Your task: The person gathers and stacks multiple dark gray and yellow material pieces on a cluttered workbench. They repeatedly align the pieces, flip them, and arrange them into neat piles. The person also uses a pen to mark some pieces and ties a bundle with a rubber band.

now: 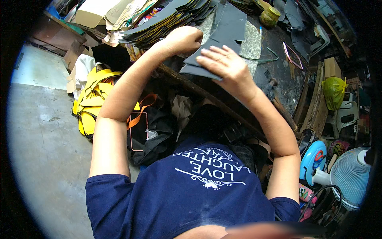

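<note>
My left hand point(185, 40) is curled into a fist beside the large stack of dark sheets, its fingertips hidden, so what it may hold cannot be made out. My right hand point(229, 69) lies with fingers stretched out across dark grey cut pieces point(201, 70), which overhang the near edge of the workbench. Beyond them a longer dark grey sheet point(232, 22) reaches toward the back. Under the pieces is a pale speckled slab point(251, 40). The stack of dark sheets point(171, 20) shows yellowish edges.
A yellow jar point(269, 16) and a pink loop point(292, 55) sit on the bench point(274, 79). Yellow bundled material point(93, 103) and a black bag point(155, 137) lie below left. To the right stand a fan point(350, 177), a white plastic chair point(347, 115) and a yellow-green bag point(333, 92).
</note>
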